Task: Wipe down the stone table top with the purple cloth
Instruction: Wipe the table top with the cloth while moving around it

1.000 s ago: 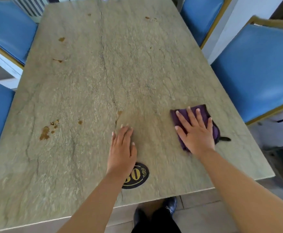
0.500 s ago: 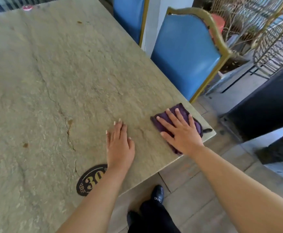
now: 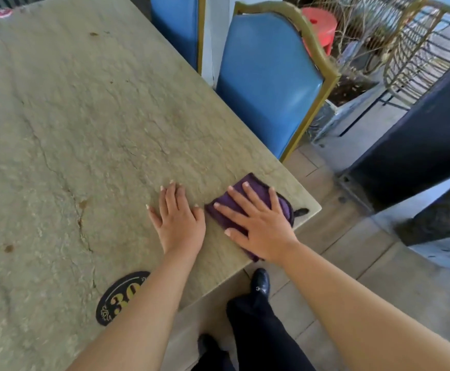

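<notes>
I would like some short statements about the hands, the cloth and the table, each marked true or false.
1. The right hand lies flat on the purple cloth. True.
2. The left hand holds the cloth. False: it rests bare on the stone table, beside the cloth.
3. The cloth lies near the table's corner. True.
4. The number plate reads 50. False: it reads 30.
5. The chair beside the table is red. False: it is blue.

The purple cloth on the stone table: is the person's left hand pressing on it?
No. The right hand lies flat on the purple cloth, while the left hand rests on bare stone table beside it.
</notes>
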`<state>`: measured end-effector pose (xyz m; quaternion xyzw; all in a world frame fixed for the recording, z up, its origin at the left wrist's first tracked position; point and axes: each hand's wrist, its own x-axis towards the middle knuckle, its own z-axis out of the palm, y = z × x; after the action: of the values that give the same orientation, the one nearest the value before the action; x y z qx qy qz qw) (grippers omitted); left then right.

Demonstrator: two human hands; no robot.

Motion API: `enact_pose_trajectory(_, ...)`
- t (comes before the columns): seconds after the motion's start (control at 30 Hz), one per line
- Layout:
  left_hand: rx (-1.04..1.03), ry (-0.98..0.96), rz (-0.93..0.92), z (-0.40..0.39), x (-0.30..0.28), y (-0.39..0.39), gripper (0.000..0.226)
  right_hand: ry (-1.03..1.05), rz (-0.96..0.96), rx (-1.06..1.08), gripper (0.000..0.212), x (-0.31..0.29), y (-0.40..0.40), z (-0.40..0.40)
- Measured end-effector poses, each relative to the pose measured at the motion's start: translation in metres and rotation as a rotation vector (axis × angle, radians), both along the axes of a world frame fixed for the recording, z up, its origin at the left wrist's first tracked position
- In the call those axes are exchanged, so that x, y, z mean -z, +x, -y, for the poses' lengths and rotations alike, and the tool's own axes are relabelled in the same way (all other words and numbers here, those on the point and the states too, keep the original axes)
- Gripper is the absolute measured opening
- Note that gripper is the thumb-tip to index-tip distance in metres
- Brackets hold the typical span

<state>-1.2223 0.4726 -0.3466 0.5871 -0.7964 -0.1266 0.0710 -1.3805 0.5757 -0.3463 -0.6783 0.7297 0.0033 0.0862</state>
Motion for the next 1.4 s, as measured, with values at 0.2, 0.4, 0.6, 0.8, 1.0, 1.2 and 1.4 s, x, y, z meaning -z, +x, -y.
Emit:
enact_pose_trajectory(0.2,-0.053,-0.006,0.079,0.062,0.001,-0.019,0.065,-0.002,-0.002,0.283,0.054,-0.002,-0.065,0.107)
enact_pose_trajectory(0.4,-0.292,0.037,0.091,0.103,0.002,-0.022,0.063,-0.018,0.044,-0.213,0.057,-0.001,-0.030,0.170)
enact_pose_trajectory(0.6,-0.416,0.032,0.087,0.101,0.000,-0.025,0.059,-0.060,0.075,-0.614,0.054,-0.001,-0.068,0.256)
enact_pose_trajectory(0.8,-0.424,-0.037,0.065,0.101,0.003,-0.026,0.056,0.029,0.040,-0.001,0.057,-0.001,-0.016,0.370)
enact_pose_trajectory(1.0,-0.455,-0.183,0.005,0.097,0.009,-0.024,0.029,-0.013,0.073,-0.686,0.055,-0.002,0.042,0.343)
enact_pose_trajectory(1.2,-0.433,-0.246,0.001,0.096,0.012,-0.025,0.024,-0.078,0.049,-0.702,0.055,0.002,-0.046,0.365)
enact_pose_trajectory(1.4,-0.415,-0.234,-0.023,0.096,0.014,-0.024,0.023,0.002,0.036,-0.178,0.056,-0.004,0.002,0.354)
